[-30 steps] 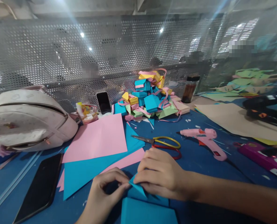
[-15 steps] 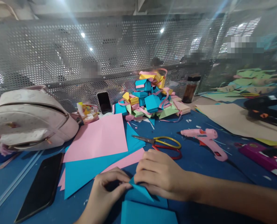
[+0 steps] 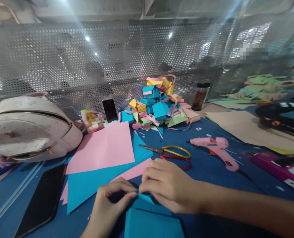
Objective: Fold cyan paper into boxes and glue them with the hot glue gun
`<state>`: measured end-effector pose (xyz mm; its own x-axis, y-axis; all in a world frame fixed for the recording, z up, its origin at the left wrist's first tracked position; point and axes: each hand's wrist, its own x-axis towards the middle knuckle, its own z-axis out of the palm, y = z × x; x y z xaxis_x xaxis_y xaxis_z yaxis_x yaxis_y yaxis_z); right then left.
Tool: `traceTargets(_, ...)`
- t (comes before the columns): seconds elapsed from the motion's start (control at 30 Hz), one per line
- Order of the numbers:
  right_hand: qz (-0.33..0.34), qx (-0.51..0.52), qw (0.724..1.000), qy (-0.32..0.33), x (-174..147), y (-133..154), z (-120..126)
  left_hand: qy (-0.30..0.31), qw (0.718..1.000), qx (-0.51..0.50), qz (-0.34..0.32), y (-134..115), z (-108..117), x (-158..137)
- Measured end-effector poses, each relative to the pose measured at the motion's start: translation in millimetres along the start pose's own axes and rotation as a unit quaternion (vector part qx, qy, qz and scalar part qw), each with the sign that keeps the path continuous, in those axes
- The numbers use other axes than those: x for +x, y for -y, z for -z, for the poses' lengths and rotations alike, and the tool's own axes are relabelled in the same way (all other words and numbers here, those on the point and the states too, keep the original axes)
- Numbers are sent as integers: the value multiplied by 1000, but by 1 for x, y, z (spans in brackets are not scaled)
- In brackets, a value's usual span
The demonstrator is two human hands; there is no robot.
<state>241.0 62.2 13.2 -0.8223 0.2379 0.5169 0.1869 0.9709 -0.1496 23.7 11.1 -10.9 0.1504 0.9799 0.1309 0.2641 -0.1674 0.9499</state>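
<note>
one grey perforated metal screen (image 3: 127, 49) stands behind one blue tabletop (image 3: 176, 138). at the left sits one whitish zipped backpack (image 3: 30, 122); at the back centre rises one heap of small blue, yellow, pink and green paper boxes (image 3: 153, 99), too jumbled to count. one flat pink paper sheet (image 3: 99, 148) overlaps flat blue paper (image 3: 87, 185), with more pink paper showing underneath.

two bare hands meet at the bottom centre over one folded blue paper piece (image 3: 153, 223). its flap end points away from the person; creases run left to right, dipping slightly rightward. the near end leaves the view, so i cannot tell its long axis. the left hand (image 3: 112, 201) pinches the flap's left corner between thumb and forefinger; the right hand (image 3: 166, 185) grips the flap just beside it, fingers curled.

one black phone (image 3: 41, 198) lies left of the hands. one pink glue gun (image 3: 218, 145) rests at the right, nozzle leftward, near one pair of metal scissors (image 3: 159, 149) with one yellow and one red handle.
</note>
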Motion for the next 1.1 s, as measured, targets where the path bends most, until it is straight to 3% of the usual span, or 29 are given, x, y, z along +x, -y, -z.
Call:
traceTargets(0.2,-112,88,989,-31,0,4,-2,-21,1000,4,-10,3,2,1)
traceTargets(0.47,-189,125,974,-26,0,4,-7,-8,998,17,-62,1,0,0)
traceTargets(0.7,-279,250,927,-29,3,9,-7,3,995,41,-88,-2,1,-1)
traceTargets(1.1,-317,303,898,-43,9,17,-10,13,992,60,-111,-5,-3,-3)
